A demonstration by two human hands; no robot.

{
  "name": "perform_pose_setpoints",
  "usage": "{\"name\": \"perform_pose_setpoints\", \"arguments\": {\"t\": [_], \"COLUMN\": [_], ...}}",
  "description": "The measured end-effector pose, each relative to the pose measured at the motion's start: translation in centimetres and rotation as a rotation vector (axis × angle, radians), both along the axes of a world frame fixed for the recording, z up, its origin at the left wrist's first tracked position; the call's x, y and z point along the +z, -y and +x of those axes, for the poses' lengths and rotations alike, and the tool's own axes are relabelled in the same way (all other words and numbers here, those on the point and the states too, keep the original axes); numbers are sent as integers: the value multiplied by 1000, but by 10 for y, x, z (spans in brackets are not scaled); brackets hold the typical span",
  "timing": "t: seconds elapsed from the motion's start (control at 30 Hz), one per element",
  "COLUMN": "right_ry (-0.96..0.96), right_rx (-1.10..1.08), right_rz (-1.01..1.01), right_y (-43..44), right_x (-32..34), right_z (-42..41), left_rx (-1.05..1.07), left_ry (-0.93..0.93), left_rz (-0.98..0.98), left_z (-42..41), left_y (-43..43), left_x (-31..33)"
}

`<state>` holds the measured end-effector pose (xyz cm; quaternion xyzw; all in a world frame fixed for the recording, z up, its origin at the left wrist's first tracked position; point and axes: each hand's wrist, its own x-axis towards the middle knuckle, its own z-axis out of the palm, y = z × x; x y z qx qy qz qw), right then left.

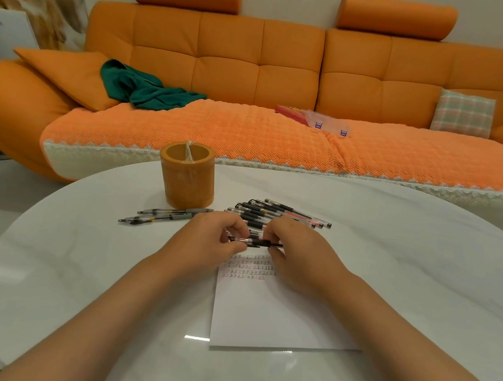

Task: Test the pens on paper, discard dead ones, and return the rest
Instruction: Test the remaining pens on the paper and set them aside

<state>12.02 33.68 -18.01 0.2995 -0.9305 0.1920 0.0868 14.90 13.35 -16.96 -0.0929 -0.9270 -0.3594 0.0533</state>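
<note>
At the centre of the frame, a pen (pixel 256 243) lies level between both hands, just above the written lines at the top of the paper (pixel 261 313). The left grip (pixel 211 232) pinches its clear end and the right grip (pixel 296 252) pinches its dark end, fingers curled round it on each side. Just behind the hands, a row of pens (pixel 282 213) lies side by side on the white tabletop (pixel 78 264). Two more pens (pixel 166 215) lie to the left, near the foot of the orange pen holder (pixel 187 180), which stands upright above centre-left. Across the upper frame runs an orange sofa (pixel 227 62) with a green cloth (pixel 143 87) and a clear plastic box (pixel 328 124) on it.
</note>
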Motion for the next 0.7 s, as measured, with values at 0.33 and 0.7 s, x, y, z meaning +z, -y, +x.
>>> {"name": "perform_pose_setpoints", "arguments": {"t": [0.33, 0.7], "right_ry": [-57, -94], "right_rx": [57, 45], "right_rz": [84, 91], "right_y": [4, 2], "right_x": [5, -2], "right_z": [4, 5], "left_rx": [-46, -47], "left_ry": [-12, 31], "left_rz": [125, 149], "left_z": [1, 4], "left_y": [-3, -13], "left_x": [-4, -8]}}
